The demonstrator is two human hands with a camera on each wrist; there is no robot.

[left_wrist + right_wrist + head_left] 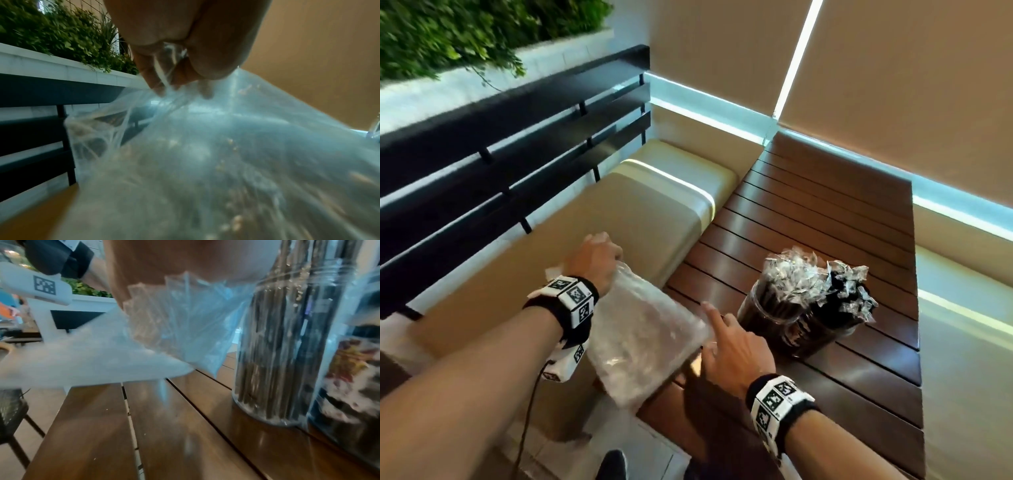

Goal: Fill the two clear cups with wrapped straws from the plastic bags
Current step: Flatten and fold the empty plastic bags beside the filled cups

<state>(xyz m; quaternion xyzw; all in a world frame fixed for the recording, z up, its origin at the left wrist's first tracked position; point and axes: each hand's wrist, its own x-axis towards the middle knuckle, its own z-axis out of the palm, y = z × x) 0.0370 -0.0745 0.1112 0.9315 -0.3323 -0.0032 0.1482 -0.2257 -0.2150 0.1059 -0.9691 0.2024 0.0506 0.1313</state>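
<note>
My left hand (595,257) grips the bunched top of a clear plastic bag (643,335), which hangs tilted over the table's left edge. In the left wrist view my fingers (156,78) pinch the gathered plastic of the bag (205,146). My right hand (726,335) touches the bag's lower right corner with its index finger straight. A few wrapped straws show inside the bag (164,337). Two clear cups (767,318) (822,329) stand side by side on the wooden slatted table (825,212), both packed with wrapped black straws (791,277). The nearer cup (267,353) is just right of my right hand.
A beige bench cushion (654,205) lies left of the table, backed by a black slatted rail (500,154) and a planter with green plants (465,31). Tan blinds (893,85) close off the far side. My shoe (613,466) shows on the floor below.
</note>
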